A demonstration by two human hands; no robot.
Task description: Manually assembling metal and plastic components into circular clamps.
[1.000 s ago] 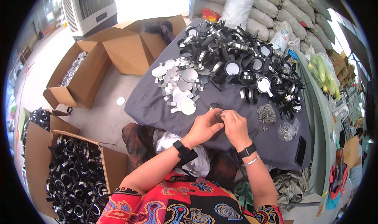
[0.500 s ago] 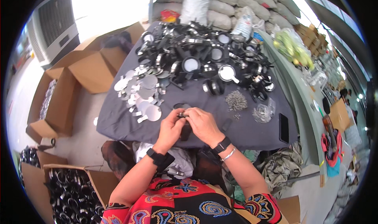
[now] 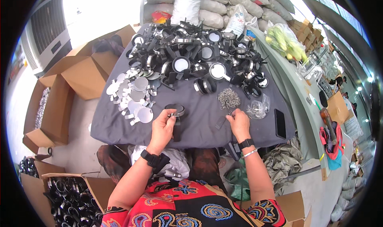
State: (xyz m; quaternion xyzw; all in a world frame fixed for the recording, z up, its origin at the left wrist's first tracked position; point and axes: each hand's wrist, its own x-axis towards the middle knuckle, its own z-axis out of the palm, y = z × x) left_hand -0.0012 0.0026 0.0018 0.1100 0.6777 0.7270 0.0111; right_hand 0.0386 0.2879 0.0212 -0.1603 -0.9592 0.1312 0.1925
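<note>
Near the front middle of the table, my left hand (image 3: 162, 127) is closed on a black ring with a metal band (image 3: 178, 110). Its flat black handle (image 3: 177, 132) points down toward me. Apart from it, my right hand (image 3: 240, 125) has its thumb and fingers pinched together over the cloth; what is between the tips is too small to make out. Beside those fingertips lies a short dark strip (image 3: 220, 123). Just beyond is a pile of small metal screws (image 3: 229, 98). A clear plastic bag (image 3: 259, 108) with more small metal parts sits to the right.
A large heap of black rings with handles (image 3: 187, 53) covers the back of the table. Silvery round discs with tabs (image 3: 139, 95) are spread at left. A dark phone (image 3: 280, 123) lies near the right edge. Open cardboard boxes (image 3: 85, 73) stand left; stacked sacks (image 3: 217, 5) rise behind.
My hands have come apart: the right one has moved to the right, toward the screws and the dark strip. My left hand keeps the black ring. The whole view has shifted slightly.
</note>
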